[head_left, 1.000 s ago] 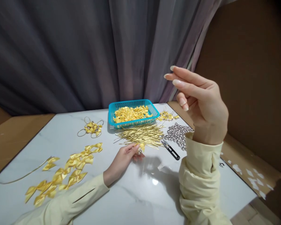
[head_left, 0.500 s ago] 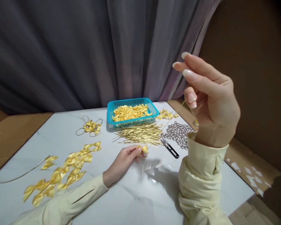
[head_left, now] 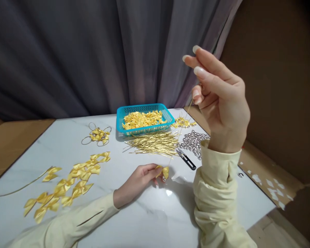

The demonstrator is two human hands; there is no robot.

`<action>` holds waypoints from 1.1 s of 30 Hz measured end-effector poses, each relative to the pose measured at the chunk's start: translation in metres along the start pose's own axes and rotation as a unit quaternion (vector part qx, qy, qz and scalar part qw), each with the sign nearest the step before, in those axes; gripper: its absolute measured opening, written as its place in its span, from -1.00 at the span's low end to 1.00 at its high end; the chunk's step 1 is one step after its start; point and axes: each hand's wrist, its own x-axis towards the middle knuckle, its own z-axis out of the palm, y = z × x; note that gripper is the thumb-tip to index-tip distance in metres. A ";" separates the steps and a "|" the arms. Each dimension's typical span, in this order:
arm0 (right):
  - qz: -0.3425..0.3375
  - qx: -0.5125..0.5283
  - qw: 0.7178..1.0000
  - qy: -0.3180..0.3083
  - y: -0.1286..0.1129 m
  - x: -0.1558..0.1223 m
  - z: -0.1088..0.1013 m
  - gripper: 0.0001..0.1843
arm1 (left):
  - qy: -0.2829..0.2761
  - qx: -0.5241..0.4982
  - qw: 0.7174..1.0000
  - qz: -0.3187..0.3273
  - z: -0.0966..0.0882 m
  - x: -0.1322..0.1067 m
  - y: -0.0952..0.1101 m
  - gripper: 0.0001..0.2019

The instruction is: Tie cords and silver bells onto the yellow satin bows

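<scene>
Head view showed a white bench [head_left: 67, 151] before a grey curtain [head_left: 80, 58]. The right hand [head_left: 222, 103] was the largest thing in sight, raised high above the bench's right edge. Its thumb and a bent finger were pinched shut on the top end of a thin gold wire [head_left: 181, 130], while the other fingers [head_left: 209, 67] fanned out loosely and pointed left. The left hand [head_left: 141, 179] lay low near the middle of the bench, its fingers curled closed around a small yellow bow [head_left: 165, 171], held just above or on the surface; which one could not be told.

The gold wire ran taut in a steep slant, its long axis going from the bow up and toward the far right corner to the pinch of the right hand.

Along the far edge stood a blue basket [head_left: 120, 117] of bows, with a heap of gold ties [head_left: 152, 143] in front of it. Silver bells [head_left: 193, 143] and black snips [head_left: 187, 160] lay by the right edge, and loose bows [head_left: 72, 182] were spread toward the left edge.

Against half a second before, the right hand had risen higher and drifted slightly left, and much more wire showed. The left hand and its bow had slipped a little toward the near edge, away from the ties.
</scene>
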 end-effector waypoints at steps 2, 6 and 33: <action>-0.006 0.005 1.000 -0.004 0.004 0.002 -0.003 -0.76 | -0.004 -0.009 1.000 -0.007 0.002 -0.001 0.000 -0.74; 0.003 -0.004 1.000 -0.005 0.015 0.009 -0.012 -0.74 | -0.009 -0.016 1.000 -0.013 0.002 -0.002 0.000 -0.73; -0.016 -0.025 1.000 0.005 -0.009 0.003 0.000 -0.68 | -0.046 -0.164 0.983 -0.074 0.002 -0.001 -0.007 -0.73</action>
